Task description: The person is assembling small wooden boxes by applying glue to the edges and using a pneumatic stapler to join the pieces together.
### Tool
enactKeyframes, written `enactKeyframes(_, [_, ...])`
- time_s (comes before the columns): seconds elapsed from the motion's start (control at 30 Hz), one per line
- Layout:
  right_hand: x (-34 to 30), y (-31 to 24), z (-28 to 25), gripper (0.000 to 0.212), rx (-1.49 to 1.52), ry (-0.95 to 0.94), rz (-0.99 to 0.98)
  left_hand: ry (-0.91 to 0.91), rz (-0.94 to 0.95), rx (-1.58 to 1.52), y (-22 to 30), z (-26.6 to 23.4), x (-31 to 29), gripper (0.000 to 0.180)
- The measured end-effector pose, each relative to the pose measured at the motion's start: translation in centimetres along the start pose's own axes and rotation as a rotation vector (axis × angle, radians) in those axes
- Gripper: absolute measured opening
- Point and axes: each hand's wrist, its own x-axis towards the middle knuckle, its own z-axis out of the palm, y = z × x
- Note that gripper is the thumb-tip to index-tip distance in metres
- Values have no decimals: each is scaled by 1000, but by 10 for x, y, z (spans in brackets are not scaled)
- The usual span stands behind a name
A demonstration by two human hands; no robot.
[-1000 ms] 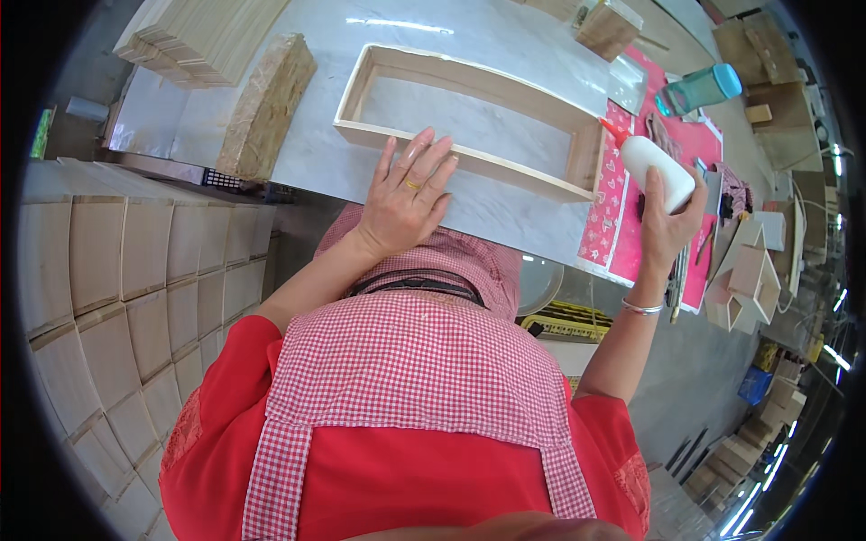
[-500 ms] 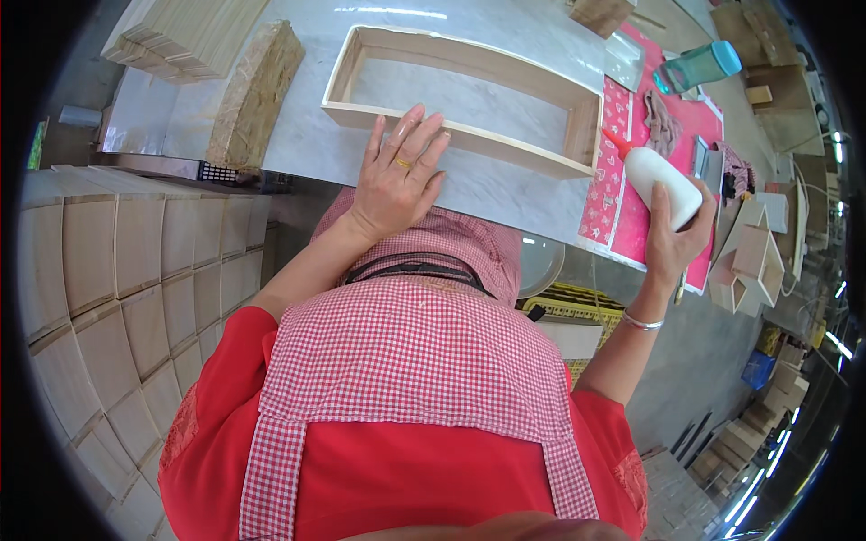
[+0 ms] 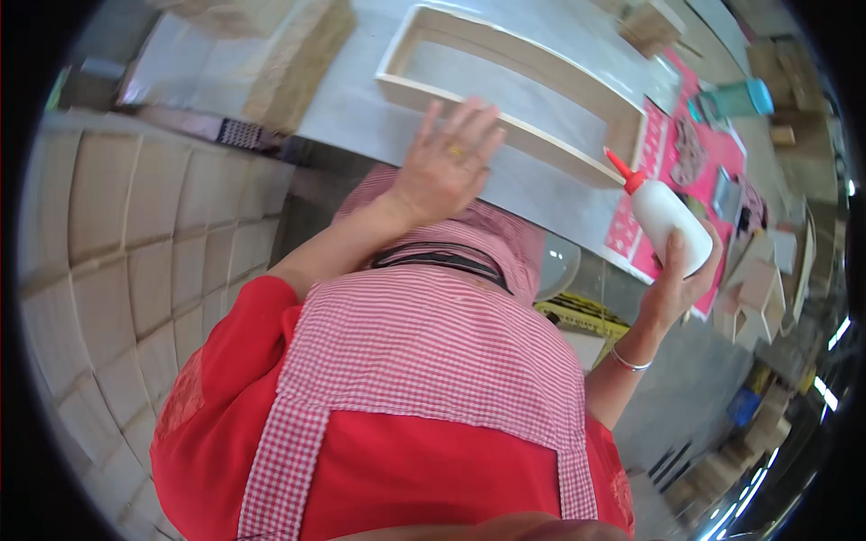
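A long rectangular wooden frame [image 3: 577,160] lies on the pale marbled table, its middle showing the tabletop. My left hand [image 3: 451,160] rests with fingers stretched out at the near side of the frame, fingertips against or just over its edge; blur hides the exact contact. In my right hand [image 3: 687,270] is a white glue bottle [image 3: 669,221] with a red pointed nozzle [image 3: 624,169]. The bottle tilts up and to the left, its nozzle close to the frame's right end. My fingers wrap round the bottle's lower part.
A wood block [image 3: 302,68] lies on the table's left. Stacked wooden boxes [image 3: 153,189] rise at left. On a pink patterned cloth [image 3: 629,225] at right are a teal bottle [image 3: 732,99] and a crumpled rag [image 3: 687,153]. A yellow crate [image 3: 582,316] stands below the table.
The whole view has shifted and turned, so table and frame sit further right. My right hand has brought the bottle slightly lower, its nozzle still beside the frame's right end. Left hand remains at the frame.
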Motion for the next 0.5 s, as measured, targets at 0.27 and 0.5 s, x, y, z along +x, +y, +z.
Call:
enactKeyframes(0.27, [-3, -41, 152, 48, 156, -306, -129, 50, 16, 59, 7, 4, -8, 40])
enactKeyframes(0.5, [7, -50, 201, 49, 165, -416, -189, 40, 22, 50, 5, 2, -14, 34])
